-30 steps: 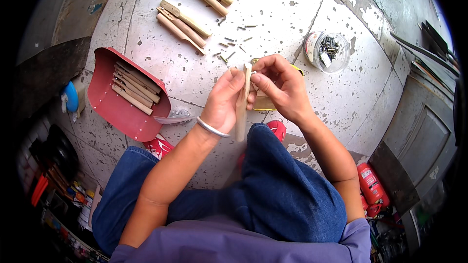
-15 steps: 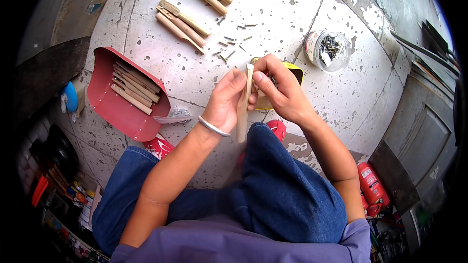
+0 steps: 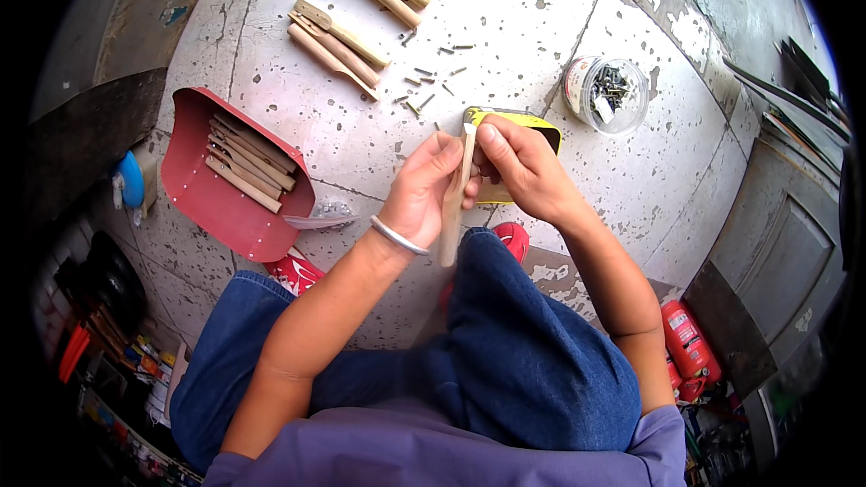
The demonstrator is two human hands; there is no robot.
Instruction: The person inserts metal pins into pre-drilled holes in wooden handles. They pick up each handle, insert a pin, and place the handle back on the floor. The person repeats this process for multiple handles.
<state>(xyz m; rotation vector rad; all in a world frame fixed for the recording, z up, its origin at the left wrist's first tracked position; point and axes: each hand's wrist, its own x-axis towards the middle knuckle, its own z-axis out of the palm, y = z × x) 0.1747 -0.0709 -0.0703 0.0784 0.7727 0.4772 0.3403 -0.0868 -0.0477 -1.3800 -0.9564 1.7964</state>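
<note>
A pale wooden handle (image 3: pixel 454 216) stands tilted between my hands, its whitish upper end pointing away from me. My left hand (image 3: pixel 422 182), with a silver bangle at the wrist, is closed around its upper half. My right hand (image 3: pixel 528 167) pinches at the upper end from the right, thumb bent over the index finger; anything small between those fingers is hidden. Behind the right hand is a yellow-rimmed container (image 3: pixel 516 117), partly covered. Beyond my hands, several loose screws (image 3: pixel 415 108) lie on the speckled floor.
On the left lies a red bin (image 3: pixel 185 171) with several wooden handles (image 3: pixel 248 162) inside and a plastic bag (image 3: pixel 323 215) at its edge. More handles (image 3: pixel 336 45) lie in groups farther off. A clear tub of screws (image 3: pixel 613 95) stands right; red fire extinguishers (image 3: pixel 690 343) stand lower right.
The handle and both hands have shifted slightly to the right. My right index finger has come down from over the handle's tip, and the thumb has drawn back a little.
</note>
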